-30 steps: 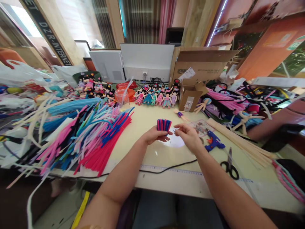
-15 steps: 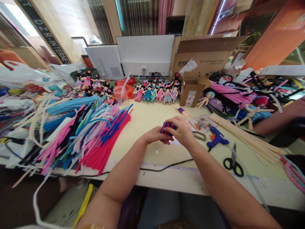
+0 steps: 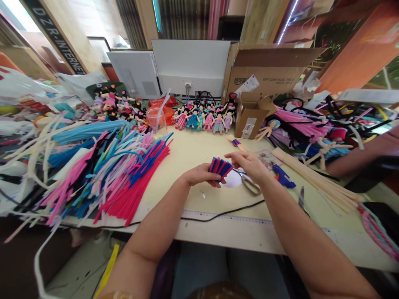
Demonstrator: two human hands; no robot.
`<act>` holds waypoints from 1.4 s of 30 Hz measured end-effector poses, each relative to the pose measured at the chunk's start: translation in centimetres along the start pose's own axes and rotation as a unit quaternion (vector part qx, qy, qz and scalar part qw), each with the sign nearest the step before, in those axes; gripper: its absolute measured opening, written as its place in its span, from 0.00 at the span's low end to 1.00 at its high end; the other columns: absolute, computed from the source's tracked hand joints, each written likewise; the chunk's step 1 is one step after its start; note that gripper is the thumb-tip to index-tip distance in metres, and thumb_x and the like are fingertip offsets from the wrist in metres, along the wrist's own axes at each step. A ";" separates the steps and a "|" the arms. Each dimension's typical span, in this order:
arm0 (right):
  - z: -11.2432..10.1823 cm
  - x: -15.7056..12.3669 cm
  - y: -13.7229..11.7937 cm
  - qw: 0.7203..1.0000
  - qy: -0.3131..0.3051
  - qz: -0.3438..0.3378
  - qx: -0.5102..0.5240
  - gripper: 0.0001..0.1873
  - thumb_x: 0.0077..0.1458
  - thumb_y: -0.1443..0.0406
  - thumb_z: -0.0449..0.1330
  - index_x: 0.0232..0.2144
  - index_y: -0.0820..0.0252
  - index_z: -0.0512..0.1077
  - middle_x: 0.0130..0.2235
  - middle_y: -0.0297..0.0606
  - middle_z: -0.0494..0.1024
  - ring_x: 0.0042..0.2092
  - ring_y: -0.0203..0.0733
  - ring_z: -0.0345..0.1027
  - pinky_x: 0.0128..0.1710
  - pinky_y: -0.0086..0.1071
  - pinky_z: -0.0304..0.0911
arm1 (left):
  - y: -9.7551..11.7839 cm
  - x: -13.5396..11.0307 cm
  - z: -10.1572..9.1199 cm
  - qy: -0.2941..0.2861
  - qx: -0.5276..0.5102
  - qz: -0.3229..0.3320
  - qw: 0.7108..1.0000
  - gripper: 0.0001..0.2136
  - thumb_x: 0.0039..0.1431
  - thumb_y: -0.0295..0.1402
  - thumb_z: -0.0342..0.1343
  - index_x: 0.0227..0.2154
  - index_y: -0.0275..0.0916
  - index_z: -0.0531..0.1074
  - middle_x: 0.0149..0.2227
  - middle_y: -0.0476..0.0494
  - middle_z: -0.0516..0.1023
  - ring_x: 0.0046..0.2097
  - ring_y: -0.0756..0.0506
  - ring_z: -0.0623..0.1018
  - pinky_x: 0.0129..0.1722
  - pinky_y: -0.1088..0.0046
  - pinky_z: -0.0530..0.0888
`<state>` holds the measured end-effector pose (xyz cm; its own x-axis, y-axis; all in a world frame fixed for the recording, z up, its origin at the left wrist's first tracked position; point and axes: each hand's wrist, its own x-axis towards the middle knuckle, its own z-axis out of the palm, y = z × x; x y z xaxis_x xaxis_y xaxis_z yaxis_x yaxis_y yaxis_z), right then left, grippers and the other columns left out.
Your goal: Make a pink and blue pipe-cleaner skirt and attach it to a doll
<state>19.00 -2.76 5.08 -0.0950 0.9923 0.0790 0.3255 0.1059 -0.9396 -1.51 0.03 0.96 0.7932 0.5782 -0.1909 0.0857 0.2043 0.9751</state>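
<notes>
My left hand (image 3: 199,175) is closed around a small fan-shaped bundle of pink and blue pipe cleaners (image 3: 220,166), holding it just above the cream table (image 3: 193,153). My right hand (image 3: 247,164) sits right beside the bundle, its fingers curled and pinched near the bundle's right edge; what they pinch is too small to make out. A small pair of scissors (image 3: 249,185) lies on the table under my right wrist.
A big heap of coloured pipe cleaners (image 3: 102,170) covers the left side. Rows of small dolls (image 3: 202,118) stand at the back by cardboard boxes (image 3: 252,120). A blue glue gun (image 3: 282,176), black scissors (image 3: 301,197) and a black cable (image 3: 218,215) lie nearby. Another person's arm (image 3: 364,155) rests at right.
My right hand, which covered the bundle half a second ago, has drawn back to the right, baring the fanned bundle again. The view has shifted slightly.
</notes>
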 end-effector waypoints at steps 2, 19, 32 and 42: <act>0.2 -0.5 -0.1 0.998 -0.064 0.010 -0.005 0.17 0.50 0.54 0.59 0.31 0.61 0.78 0.24 0.34 0.74 0.27 0.35 0.63 0.29 0.30 0.59 | 0.1 0.0 0.1 -0.006 0.003 -0.007 1.000 0.21 0.47 0.39 0.65 0.43 0.32 0.73 0.39 0.33 0.80 0.33 0.46 0.80 0.37 0.68 0.75; 1.1 2.1 -0.6 0.991 -0.099 -0.068 -0.060 0.12 0.47 0.58 0.61 0.30 0.59 0.78 0.29 0.36 0.78 0.30 0.37 0.67 0.29 0.30 0.62 | 0.0 0.1 -0.1 0.002 -0.002 -0.027 1.000 0.20 0.46 0.40 0.65 0.39 0.32 0.74 0.36 0.35 0.80 0.31 0.46 0.79 0.35 0.69 0.75; 1.1 3.5 -1.8 0.983 -0.090 -0.136 -0.087 0.09 0.48 0.60 0.60 0.28 0.57 0.78 0.30 0.37 0.76 0.31 0.37 0.68 0.32 0.31 0.62 | -0.3 0.2 -0.8 0.004 -0.004 -0.034 0.999 0.20 0.47 0.40 0.65 0.40 0.33 0.73 0.36 0.36 0.80 0.32 0.46 0.79 0.35 0.69 0.75; 0.8 4.5 -1.1 0.995 -0.012 -0.082 -0.049 0.11 0.46 0.58 0.61 0.24 0.60 0.76 0.22 0.33 0.72 0.24 0.34 0.62 0.25 0.29 0.56 | 0.1 0.0 -0.9 0.018 -0.017 -0.029 0.999 0.20 0.47 0.40 0.65 0.39 0.31 0.73 0.36 0.35 0.80 0.31 0.47 0.79 0.35 0.68 0.76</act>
<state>17.46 1.51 6.19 -0.1770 0.9595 0.2191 0.3941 0.2731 -0.8776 -2.06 0.75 0.94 0.7647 0.5933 -0.2516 0.1099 0.2647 0.9580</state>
